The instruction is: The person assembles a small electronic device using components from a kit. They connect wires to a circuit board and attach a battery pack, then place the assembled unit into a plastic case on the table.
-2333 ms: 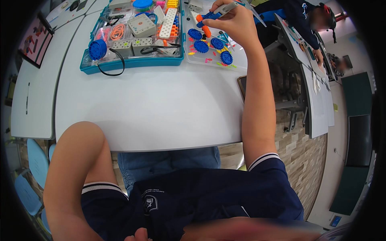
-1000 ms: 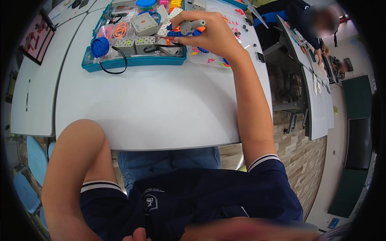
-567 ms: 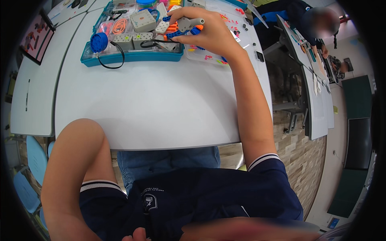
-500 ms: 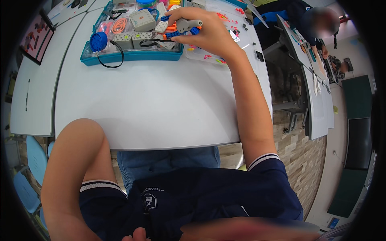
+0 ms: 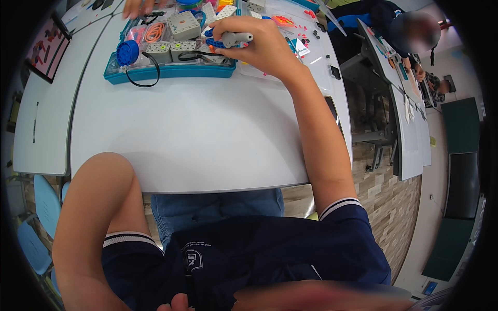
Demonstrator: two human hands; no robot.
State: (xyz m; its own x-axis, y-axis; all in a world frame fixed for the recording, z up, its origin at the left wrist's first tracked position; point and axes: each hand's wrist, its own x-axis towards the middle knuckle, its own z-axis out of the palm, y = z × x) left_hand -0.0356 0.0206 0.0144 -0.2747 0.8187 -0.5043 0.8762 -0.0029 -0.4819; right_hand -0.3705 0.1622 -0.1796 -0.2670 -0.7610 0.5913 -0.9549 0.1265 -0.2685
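step in hand, by judgement: positioning the grey-and-blue part over the right edge of the teal box. right hand: grip closed around the part. left hand: mostly hidden; grip cannot be told. next move likely requires clearance from the black cable.

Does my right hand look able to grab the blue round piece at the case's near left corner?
Probably not yet: your right hand holds a grey piece, though the blue round piece looks uncovered.
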